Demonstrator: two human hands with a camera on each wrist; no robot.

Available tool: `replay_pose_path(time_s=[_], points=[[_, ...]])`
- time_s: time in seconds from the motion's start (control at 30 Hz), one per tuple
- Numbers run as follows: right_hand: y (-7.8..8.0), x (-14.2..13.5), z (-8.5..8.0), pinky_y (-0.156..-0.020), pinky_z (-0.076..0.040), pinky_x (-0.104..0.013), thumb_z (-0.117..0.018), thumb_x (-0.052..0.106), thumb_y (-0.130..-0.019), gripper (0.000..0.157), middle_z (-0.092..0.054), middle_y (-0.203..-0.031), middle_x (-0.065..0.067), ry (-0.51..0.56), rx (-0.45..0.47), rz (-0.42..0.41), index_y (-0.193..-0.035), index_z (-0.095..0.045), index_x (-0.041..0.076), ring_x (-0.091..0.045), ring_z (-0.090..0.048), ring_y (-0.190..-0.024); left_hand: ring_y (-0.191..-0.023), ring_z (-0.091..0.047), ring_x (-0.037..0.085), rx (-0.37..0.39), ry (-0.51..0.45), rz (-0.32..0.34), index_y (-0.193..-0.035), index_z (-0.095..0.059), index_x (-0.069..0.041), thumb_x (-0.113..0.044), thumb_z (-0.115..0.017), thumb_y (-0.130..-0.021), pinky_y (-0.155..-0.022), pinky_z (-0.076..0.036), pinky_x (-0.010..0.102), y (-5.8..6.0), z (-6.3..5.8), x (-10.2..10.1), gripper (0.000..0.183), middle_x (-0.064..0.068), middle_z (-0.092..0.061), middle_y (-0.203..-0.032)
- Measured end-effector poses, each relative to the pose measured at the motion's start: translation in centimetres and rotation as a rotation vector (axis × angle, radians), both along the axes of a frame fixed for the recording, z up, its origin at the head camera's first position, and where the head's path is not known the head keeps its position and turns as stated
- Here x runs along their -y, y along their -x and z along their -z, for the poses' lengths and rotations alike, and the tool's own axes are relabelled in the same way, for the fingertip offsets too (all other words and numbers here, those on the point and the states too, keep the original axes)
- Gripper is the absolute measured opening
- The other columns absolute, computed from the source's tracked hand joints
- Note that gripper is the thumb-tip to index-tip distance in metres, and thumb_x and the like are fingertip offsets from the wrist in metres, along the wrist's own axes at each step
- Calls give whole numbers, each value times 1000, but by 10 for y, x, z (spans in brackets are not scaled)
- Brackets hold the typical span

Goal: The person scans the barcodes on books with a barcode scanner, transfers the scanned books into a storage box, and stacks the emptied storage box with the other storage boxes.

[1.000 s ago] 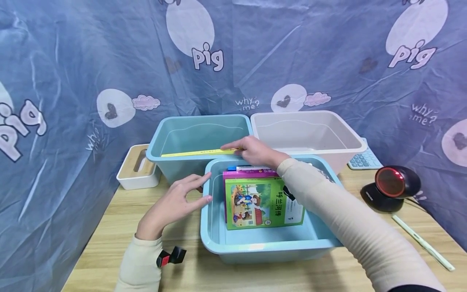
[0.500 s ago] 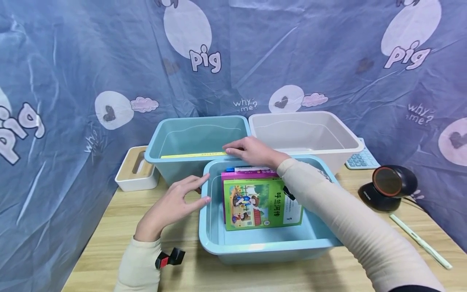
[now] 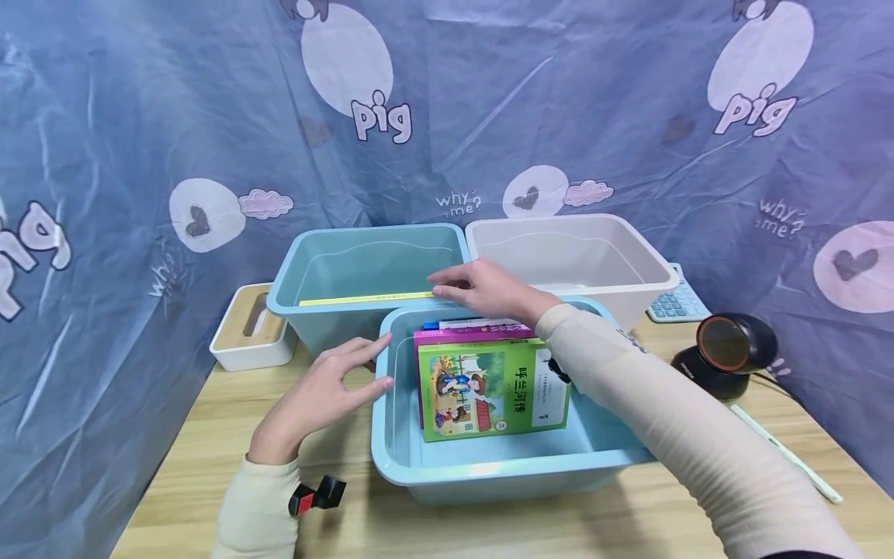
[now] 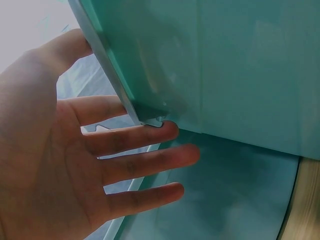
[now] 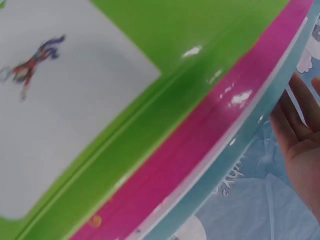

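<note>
A light blue bin (image 3: 489, 470) holds a green picture book (image 3: 496, 388) leaning in front of a magenta book (image 3: 468, 335). My left hand (image 3: 310, 400) is at this bin's left rim, fingers extended. In the left wrist view, that hand (image 4: 60, 150) has its thumb and fingertips on both sides of the rim. My right hand (image 3: 496, 291) reaches over the books to the front edge of the teal bin (image 3: 370, 230), fingers fairly straight. Below its fingertips is the right end of a yellow book (image 3: 366, 298); contact is unclear. The right wrist view shows part of that hand (image 5: 305, 145).
Beside the teal bin stands a whitish bin (image 3: 559, 221). A tissue box (image 3: 240, 330) with a wooden lid is at the left. To the right are a blue calculator (image 3: 677, 299), a black scanner (image 3: 726, 353) and a pale green stick (image 3: 789, 454). A patterned cloth (image 3: 447, 116) hangs behind.
The yellow book's right end has sunk lower in the teal bin, beneath my right fingers. My left hand keeps its place at the rim. The head view has turned slightly right.
</note>
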State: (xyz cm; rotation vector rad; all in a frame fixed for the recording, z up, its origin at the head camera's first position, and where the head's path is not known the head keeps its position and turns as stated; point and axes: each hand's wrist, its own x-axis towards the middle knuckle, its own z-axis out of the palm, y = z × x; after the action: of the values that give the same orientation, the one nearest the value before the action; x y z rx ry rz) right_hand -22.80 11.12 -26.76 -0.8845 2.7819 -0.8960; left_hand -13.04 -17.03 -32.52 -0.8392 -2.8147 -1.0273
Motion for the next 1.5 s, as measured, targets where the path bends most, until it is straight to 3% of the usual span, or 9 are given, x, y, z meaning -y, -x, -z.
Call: replay_pose_path(time_s=[0.1, 0.27, 0.43, 0.7, 1.0, 1.13, 1.27, 1.5], points=[[-5, -3, -3, -94, -54, -39, -54, 36, -104, 39, -68, -134, -3, 5, 5, 8, -138, -63, 17, -18, -67, -99, -118, -62, 24, 5, 6, -5, -152, -47, -15, -43, -69, -94, -101, -53, 52, 0, 1, 0, 68, 5, -63, -133], [-12, -12, -13, -96, -54, -39, -56, 28, -105, 35, -68, -133, -7, 52, -22, 12, -134, -66, 12, -20, -68, -108, -122, -61, 26, 10, 15, -14, -152, -46, -16, -43, -69, -95, -102, -52, 55, -1, 1, 0, 67, 6, -62, -135], [-23, -27, -24, -94, -56, -41, -59, 22, -103, 29, -74, -117, -11, 95, -46, 35, -125, -71, 8, -25, -71, -103, -123, -61, 27, 9, 16, -21, -152, -46, -16, -43, -69, -95, -103, -51, 56, -1, 1, -1, 68, 7, -62, -136], [-57, -62, -33, -89, -58, -42, -61, 21, -101, 26, -76, -107, -9, 46, -72, 81, -121, -73, 8, -22, -71, -96, -115, -63, 27, -12, -1, -6, -151, -47, -13, -40, -70, -95, -101, -52, 54, -1, 2, -1, 66, 8, -63, -134], [-94, -91, -45, -75, -54, -32, -65, 22, -99, 23, -77, -103, -2, 19, -136, 97, -117, -75, 11, -14, -65, -81, -116, -63, 27, -15, 4, -1, -151, -47, -12, -38, -70, -95, -100, -53, 54, -1, 0, -2, 66, 9, -63, -133], [-105, -104, -41, -71, -53, -27, -69, 20, -97, 22, -76, -98, 0, -7, -138, 120, -116, -75, 11, -11, -62, -78, -117, -63, 28, -33, 5, 1, -151, -48, -11, -37, -71, -94, -100, -53, 54, -1, 0, -2, 66, 10, -63, -133], [-111, -121, -29, -76, -56, -28, -73, 21, -94, 29, -76, -101, 2, -43, -138, 110, -121, -73, 11, -10, -66, -86, -115, -64, 27, -30, -4, 3, -151, -48, -11, -37, -71, -94, -99, -54, 53, -1, 0, -2, 66, 9, -64, -131], [-118, -138, -8, -93, -56, -49, -75, 26, -92, 46, -72, -122, -3, -69, -155, 57, -134, -65, 10, -21, -67, -110, -111, -64, 23, -22, -15, 9, -150, -48, -11, -35, -71, -95, -97, -55, 52, -2, 1, -2, 65, 7, -65, -128]])
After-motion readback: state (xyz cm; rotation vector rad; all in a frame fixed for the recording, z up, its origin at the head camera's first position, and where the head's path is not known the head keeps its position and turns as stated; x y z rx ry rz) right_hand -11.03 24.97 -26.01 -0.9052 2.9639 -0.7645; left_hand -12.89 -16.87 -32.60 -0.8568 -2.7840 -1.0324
